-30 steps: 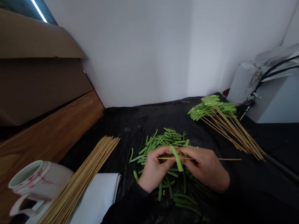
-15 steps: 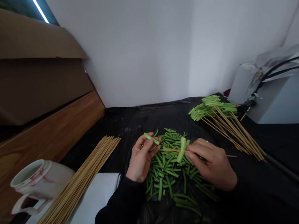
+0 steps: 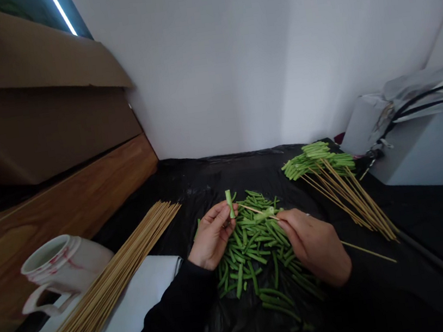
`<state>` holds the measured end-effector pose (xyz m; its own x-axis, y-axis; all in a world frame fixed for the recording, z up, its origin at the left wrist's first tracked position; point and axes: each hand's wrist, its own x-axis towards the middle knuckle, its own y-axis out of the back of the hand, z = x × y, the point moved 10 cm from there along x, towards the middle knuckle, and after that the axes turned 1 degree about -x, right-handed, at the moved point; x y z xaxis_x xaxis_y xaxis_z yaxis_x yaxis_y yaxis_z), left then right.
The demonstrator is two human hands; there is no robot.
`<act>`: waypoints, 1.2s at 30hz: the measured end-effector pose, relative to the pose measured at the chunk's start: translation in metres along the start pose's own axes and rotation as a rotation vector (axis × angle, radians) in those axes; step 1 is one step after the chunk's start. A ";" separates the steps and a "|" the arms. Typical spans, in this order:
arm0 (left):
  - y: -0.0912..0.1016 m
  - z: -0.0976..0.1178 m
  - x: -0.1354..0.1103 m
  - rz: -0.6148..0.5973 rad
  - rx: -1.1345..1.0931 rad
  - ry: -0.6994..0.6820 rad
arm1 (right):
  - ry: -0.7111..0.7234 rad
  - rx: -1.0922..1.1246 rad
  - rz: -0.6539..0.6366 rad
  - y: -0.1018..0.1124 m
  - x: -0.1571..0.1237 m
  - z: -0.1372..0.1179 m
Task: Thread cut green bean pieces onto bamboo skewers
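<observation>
My left hand [image 3: 213,237] pinches a short cut piece of green bean [image 3: 230,203], held upright. In my right hand [image 3: 317,246] is a thin wooden skewer [image 3: 252,209], its tip pointing left at the bean piece in my left hand; I cannot tell whether they touch. A light green bean piece [image 3: 267,213] is threaded on this skewer close to my right fingers. The skewer's far end sticks out past my right wrist. Below both hands spreads a heap of loose cut green beans [image 3: 254,252].
At the back right lie skewers loaded with green bean pieces [image 3: 319,160]. A bundle of bare skewers [image 3: 117,274] rests on a white sheet [image 3: 156,290] beside a white mug [image 3: 68,264]. Black plastic [image 3: 214,172] covers the table; a cardboard box [image 3: 50,118] stands left, a white box [image 3: 429,148] right.
The bean piece in my left hand has turned from slanted to upright. The skewer in my right hand has tilted, its tip now higher, and the threaded piece has turned with it.
</observation>
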<state>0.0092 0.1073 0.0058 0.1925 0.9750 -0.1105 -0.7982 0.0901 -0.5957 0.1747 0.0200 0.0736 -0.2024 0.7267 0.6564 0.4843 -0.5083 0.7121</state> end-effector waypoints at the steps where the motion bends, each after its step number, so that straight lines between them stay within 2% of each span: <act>1: 0.000 -0.001 0.000 0.000 0.000 0.004 | 0.005 0.012 -0.003 0.000 0.000 0.000; 10: -0.004 -0.003 -0.002 -0.022 0.015 0.021 | 0.024 -0.001 -0.011 -0.004 -0.003 0.001; 20: -0.004 -0.008 -0.003 -0.003 0.020 0.053 | 0.042 -0.026 0.043 0.001 -0.003 0.000; 32: 0.000 -0.012 -0.002 0.007 0.073 0.072 | 0.061 -0.084 0.022 -0.002 -0.006 0.000; 36: -0.002 -0.015 -0.002 -0.028 0.099 0.082 | 0.038 -0.024 -0.016 -0.006 -0.007 0.001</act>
<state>0.0188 0.1026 -0.0044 0.2581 0.9524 -0.1621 -0.8438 0.1405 -0.5180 0.1743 0.0186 0.0649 -0.2425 0.7170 0.6535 0.4602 -0.5080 0.7281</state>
